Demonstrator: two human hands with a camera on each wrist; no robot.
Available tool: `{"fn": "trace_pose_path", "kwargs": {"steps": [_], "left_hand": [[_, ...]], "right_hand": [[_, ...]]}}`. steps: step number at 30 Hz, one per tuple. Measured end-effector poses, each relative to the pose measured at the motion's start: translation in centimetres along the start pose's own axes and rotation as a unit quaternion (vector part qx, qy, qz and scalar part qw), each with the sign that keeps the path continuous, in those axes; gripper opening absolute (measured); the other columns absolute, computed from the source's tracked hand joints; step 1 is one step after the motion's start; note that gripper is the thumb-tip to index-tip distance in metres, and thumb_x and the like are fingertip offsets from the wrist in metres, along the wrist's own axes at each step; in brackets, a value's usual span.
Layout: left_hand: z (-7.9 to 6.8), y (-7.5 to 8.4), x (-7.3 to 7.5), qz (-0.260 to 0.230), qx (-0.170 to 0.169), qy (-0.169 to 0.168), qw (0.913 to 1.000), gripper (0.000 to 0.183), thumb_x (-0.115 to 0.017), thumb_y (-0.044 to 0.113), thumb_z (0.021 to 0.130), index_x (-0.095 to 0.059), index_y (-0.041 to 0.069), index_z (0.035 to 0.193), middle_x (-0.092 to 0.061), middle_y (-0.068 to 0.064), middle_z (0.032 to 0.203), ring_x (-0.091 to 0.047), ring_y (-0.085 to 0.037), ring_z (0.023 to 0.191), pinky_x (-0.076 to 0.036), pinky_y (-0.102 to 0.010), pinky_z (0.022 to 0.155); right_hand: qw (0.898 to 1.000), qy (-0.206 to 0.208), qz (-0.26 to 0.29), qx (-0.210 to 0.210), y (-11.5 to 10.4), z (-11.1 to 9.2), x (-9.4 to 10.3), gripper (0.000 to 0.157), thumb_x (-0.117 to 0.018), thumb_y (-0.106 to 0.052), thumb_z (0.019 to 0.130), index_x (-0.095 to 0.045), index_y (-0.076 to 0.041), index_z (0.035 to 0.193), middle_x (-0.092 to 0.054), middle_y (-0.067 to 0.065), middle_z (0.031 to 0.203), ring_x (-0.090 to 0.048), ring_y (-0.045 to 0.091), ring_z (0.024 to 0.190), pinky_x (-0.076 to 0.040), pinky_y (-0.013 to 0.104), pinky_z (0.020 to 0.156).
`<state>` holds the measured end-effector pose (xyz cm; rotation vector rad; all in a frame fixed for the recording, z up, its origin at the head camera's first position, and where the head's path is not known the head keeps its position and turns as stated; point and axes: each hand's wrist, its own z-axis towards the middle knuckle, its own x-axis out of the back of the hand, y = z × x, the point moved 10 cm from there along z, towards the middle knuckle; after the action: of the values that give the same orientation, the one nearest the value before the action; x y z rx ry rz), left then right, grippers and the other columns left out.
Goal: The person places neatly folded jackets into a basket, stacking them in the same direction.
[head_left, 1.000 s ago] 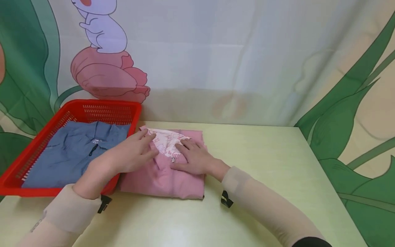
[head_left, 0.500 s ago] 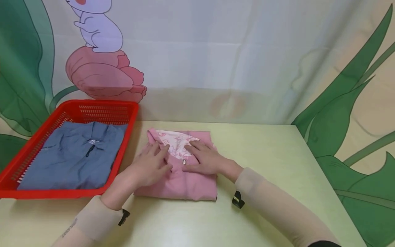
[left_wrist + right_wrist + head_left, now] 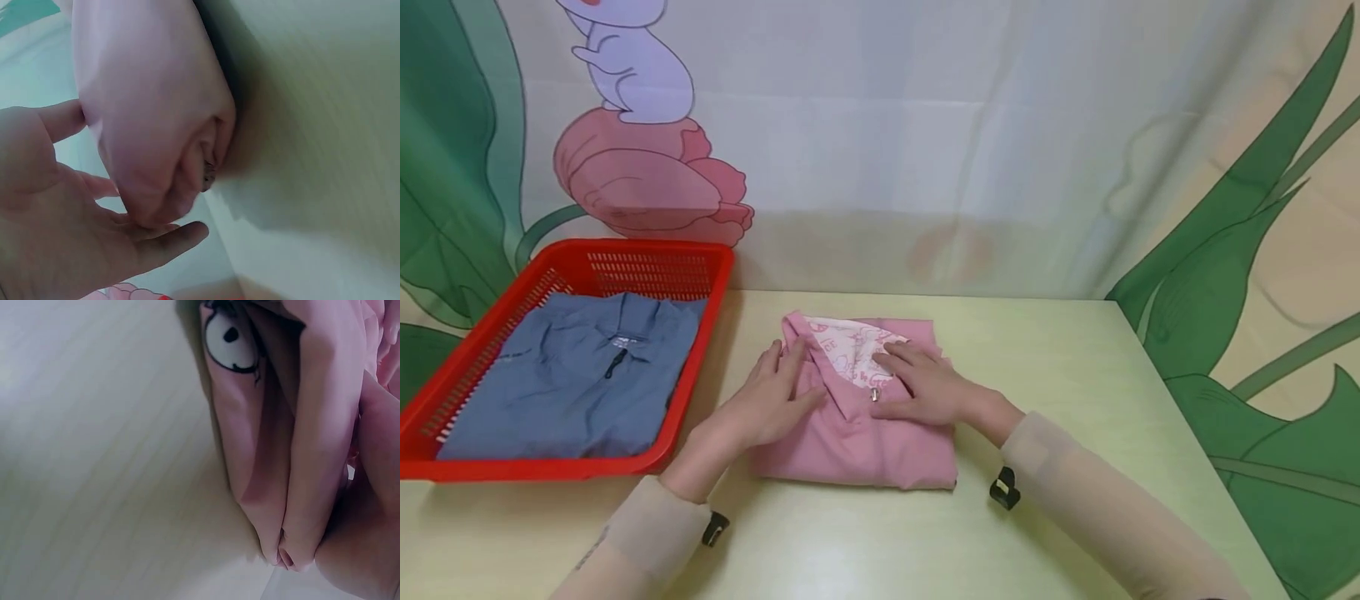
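Observation:
A pink garment (image 3: 880,462) lies folded into a rough square on the table, its neck opening showing a white lining (image 3: 850,350) with pink print. A small metal zip pull (image 3: 875,394) sits below that opening. My left hand (image 3: 771,400) rests along the garment's left side, fingers spread; the left wrist view has these fingers (image 3: 172,247) at the folded edge. On the upper right part lies my right hand (image 3: 928,387), palm down with fingers extended. In the right wrist view the stacked pink layers (image 3: 325,425) show, with a round black-and-white print (image 3: 231,340) on one.
To the left stands a red plastic basket (image 3: 550,469) with perforated walls, holding a folded blue garment (image 3: 572,408) with a dark zip pull. Behind the pale table (image 3: 1037,358) hangs a printed curtain (image 3: 850,142).
The pink garment has slid right, away from the basket, with both hands on it. My left hand has shifted from beside the basket rim to the garment's left side.

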<state>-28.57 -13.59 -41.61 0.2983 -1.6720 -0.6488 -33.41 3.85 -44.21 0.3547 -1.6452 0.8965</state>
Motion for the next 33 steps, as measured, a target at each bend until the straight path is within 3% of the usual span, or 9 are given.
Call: {"fn": "trace_pose_path", "kwargs": {"steps": [7, 11, 18, 22, 24, 26, 29, 33], "left_hand": [[0.9, -0.3, -0.5, -0.084, -0.008, -0.01, 0.9964, 0.086, -0.049, 0.041, 0.107, -0.003, -0.007, 0.161, -0.015, -0.037, 0.16, -0.022, -0.052, 0.147, -0.023, -0.064, 0.116], [1.2, -0.7, -0.5, -0.151, 0.002, -0.006, 0.9885, 0.085, -0.051, 0.035, 0.107, -0.002, -0.009, 0.16, -0.015, -0.035, 0.162, -0.016, -0.049, 0.15, -0.019, -0.062, 0.119], [1.5, -1.9, -0.7, -0.278, 0.05, -0.002, 0.9593, 0.084, -0.053, 0.033, 0.106, -0.002, -0.003, 0.162, -0.016, -0.031, 0.164, -0.016, -0.045, 0.151, -0.018, -0.061, 0.119], [1.4, -2.7, -1.3, -0.313, 0.081, -0.015, 0.9463, 0.086, -0.053, 0.036, 0.106, 0.0, -0.002, 0.162, -0.014, -0.033, 0.163, -0.019, -0.047, 0.15, -0.021, -0.062, 0.118], [1.4, -3.0, -1.5, -0.341, 0.095, -0.019, 0.9352, 0.087, -0.053, 0.035, 0.105, 0.001, -0.002, 0.162, -0.014, -0.033, 0.163, -0.022, -0.047, 0.148, -0.024, -0.062, 0.117], [1.5, -3.4, -1.8, -0.369, 0.114, -0.022, 0.9223, 0.086, -0.053, 0.035, 0.105, 0.001, -0.001, 0.162, -0.016, -0.032, 0.163, -0.027, -0.046, 0.146, -0.026, -0.062, 0.117], [1.6, -4.0, -2.0, -0.405, 0.143, -0.02, 0.9027, 0.085, -0.052, 0.032, 0.104, 0.001, 0.002, 0.163, -0.021, -0.029, 0.161, -0.036, -0.043, 0.142, -0.03, -0.06, 0.116], [1.8, -4.5, -2.2, -0.439, 0.156, -0.02, 0.8848, 0.08, -0.05, 0.027, 0.105, -0.001, 0.001, 0.163, -0.029, -0.029, 0.158, -0.039, -0.041, 0.139, -0.03, -0.056, 0.117]], "right_hand": [[1.0, 0.002, 0.005, -0.009, 1.4, -0.9, 0.0, 0.087, -0.065, -0.059, 0.094, -0.036, -0.01, 0.16, -0.025, 0.017, 0.166, -0.017, 0.038, 0.153, -0.015, 0.063, 0.119], [1.0, 0.015, 0.019, -0.004, 1.6, -1.1, 0.3, 0.089, -0.068, -0.058, 0.093, -0.036, -0.009, 0.16, -0.025, 0.018, 0.166, -0.018, 0.037, 0.153, -0.015, 0.063, 0.12], [0.997, 0.072, 0.025, -0.012, 2.6, -2.5, 1.4, 0.09, -0.07, -0.055, 0.092, -0.034, -0.007, 0.16, -0.02, 0.019, 0.167, -0.014, 0.032, 0.155, -0.011, 0.061, 0.121], [0.992, 0.102, 0.051, -0.055, 3.9, -4.0, 2.0, 0.091, -0.069, -0.051, 0.094, -0.027, -0.007, 0.162, -0.011, 0.022, 0.168, -0.006, 0.037, 0.155, -0.013, 0.065, 0.119], [0.987, 0.114, 0.079, -0.085, 4.5, -4.7, 2.4, 0.092, -0.069, -0.048, 0.095, -0.023, -0.006, 0.163, -0.008, 0.025, 0.168, -0.005, 0.04, 0.155, -0.017, 0.066, 0.117], [0.979, 0.125, 0.111, -0.114, 5.1, -5.4, 2.7, 0.094, -0.069, -0.044, 0.096, -0.018, -0.002, 0.162, -0.012, 0.03, 0.165, -0.011, 0.043, 0.153, -0.021, 0.064, 0.117], [0.966, 0.125, 0.164, -0.157, 5.8, -6.4, 2.9, 0.094, -0.066, -0.036, 0.098, -0.011, 0.005, 0.161, -0.03, 0.035, 0.156, -0.034, 0.044, 0.145, -0.033, 0.06, 0.114], [0.942, 0.095, 0.223, -0.23, 7.2, -7.5, 2.2, 0.088, -0.062, -0.035, 0.101, -0.012, 0.008, 0.159, -0.051, 0.032, 0.14, -0.057, 0.039, 0.124, -0.048, 0.052, 0.103]]}}
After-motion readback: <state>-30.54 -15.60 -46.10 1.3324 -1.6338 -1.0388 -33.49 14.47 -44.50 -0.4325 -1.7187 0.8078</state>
